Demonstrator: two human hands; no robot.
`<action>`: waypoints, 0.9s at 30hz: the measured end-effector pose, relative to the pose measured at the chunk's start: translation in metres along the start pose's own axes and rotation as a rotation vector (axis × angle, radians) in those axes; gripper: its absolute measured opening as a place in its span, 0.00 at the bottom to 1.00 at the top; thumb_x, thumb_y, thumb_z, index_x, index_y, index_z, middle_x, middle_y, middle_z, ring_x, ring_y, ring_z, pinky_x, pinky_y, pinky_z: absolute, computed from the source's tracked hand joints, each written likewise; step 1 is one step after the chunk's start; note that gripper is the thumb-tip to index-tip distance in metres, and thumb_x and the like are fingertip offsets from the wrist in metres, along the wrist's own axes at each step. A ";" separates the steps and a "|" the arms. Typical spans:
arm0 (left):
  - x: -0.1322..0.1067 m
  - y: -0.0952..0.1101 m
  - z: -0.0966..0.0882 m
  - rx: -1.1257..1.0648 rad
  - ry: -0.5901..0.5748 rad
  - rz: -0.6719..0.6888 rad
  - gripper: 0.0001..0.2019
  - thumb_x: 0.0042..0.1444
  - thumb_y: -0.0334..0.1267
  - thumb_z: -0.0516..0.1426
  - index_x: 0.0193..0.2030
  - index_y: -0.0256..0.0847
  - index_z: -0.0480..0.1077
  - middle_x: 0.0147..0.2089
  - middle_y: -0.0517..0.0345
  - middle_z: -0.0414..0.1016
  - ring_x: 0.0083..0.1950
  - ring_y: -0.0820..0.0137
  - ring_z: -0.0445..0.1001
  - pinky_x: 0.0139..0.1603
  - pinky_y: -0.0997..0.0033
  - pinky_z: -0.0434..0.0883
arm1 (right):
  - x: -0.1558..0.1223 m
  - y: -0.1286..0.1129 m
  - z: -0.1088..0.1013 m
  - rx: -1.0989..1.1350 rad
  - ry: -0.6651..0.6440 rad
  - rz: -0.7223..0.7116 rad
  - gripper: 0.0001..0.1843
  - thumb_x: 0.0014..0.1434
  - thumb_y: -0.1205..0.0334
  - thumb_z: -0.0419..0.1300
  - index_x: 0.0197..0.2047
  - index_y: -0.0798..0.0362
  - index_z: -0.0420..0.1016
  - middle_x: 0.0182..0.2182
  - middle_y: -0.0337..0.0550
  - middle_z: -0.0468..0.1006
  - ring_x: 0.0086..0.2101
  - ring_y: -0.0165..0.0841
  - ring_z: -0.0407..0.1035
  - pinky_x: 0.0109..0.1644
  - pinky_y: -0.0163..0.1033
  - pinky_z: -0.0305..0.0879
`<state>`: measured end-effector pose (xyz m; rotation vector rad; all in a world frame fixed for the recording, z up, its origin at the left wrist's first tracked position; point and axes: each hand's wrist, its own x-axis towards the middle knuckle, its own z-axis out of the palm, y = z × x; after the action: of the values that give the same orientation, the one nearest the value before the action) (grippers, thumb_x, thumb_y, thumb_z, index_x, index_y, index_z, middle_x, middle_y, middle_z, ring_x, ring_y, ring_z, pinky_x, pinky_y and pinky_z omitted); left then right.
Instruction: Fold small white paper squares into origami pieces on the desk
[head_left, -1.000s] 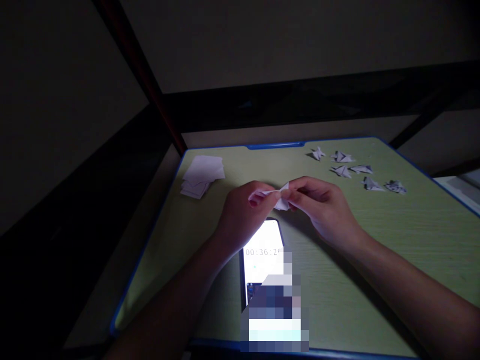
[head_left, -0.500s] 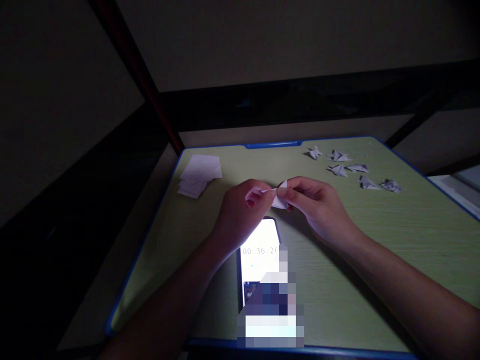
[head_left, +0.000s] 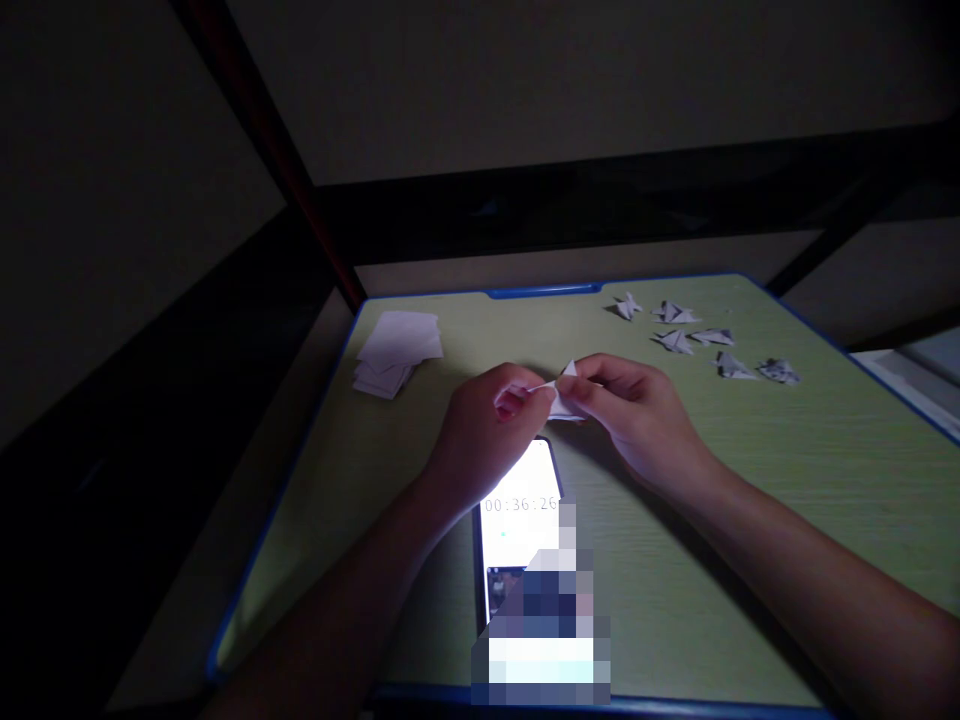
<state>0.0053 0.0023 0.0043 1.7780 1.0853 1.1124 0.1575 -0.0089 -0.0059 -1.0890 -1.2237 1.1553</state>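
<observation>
A small piece of folded white paper (head_left: 564, 402) is held between both hands above the table, just beyond the phone. My left hand (head_left: 491, 425) pinches its left side with thumb and forefinger. On the other side, my right hand (head_left: 637, 410) grips the paper, its thumb on the front face. One pointed corner sticks up beside the right thumb. Fingertips behind the paper are mostly hidden. Below the hands lies a lit phone (head_left: 517, 530) showing a timer that reads 00:36:26; its lower part is pixelated.
On the green table (head_left: 787, 520) with a blue rim, a stack of white paper sheets (head_left: 401, 340) lies at the back left. Several small folded paper figures (head_left: 673, 341) lie at the back right. A dark wall stands behind the table.
My left thumb has shifted slightly down and toward me along the paper, so more of its front face shows. The right hand keeps nearly the same hold.
</observation>
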 end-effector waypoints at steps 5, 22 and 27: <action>0.000 0.002 -0.001 -0.029 0.000 -0.025 0.03 0.50 0.33 0.56 0.29 0.36 0.69 0.26 0.58 0.73 0.28 0.73 0.73 0.28 0.75 0.71 | 0.000 0.001 -0.001 0.053 -0.063 0.016 0.03 0.51 0.63 0.63 0.28 0.53 0.74 0.23 0.36 0.73 0.24 0.26 0.64 0.28 0.34 0.56; 0.000 -0.004 0.000 0.030 0.021 -0.039 0.04 0.51 0.35 0.56 0.30 0.37 0.68 0.26 0.58 0.72 0.27 0.73 0.72 0.27 0.74 0.70 | 0.001 0.001 0.003 0.069 -0.098 0.043 0.07 0.52 0.60 0.63 0.29 0.54 0.73 0.23 0.35 0.73 0.24 0.24 0.64 0.28 0.32 0.56; 0.000 -0.002 -0.002 0.037 0.040 -0.074 0.03 0.51 0.34 0.55 0.30 0.37 0.68 0.25 0.59 0.71 0.27 0.73 0.72 0.26 0.74 0.68 | 0.002 0.002 0.003 0.084 -0.060 0.054 0.08 0.51 0.59 0.64 0.32 0.53 0.72 0.24 0.35 0.73 0.24 0.24 0.63 0.27 0.33 0.56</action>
<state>0.0033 0.0036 0.0030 1.7364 1.1931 1.0936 0.1540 -0.0070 -0.0078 -1.0366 -1.1876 1.2771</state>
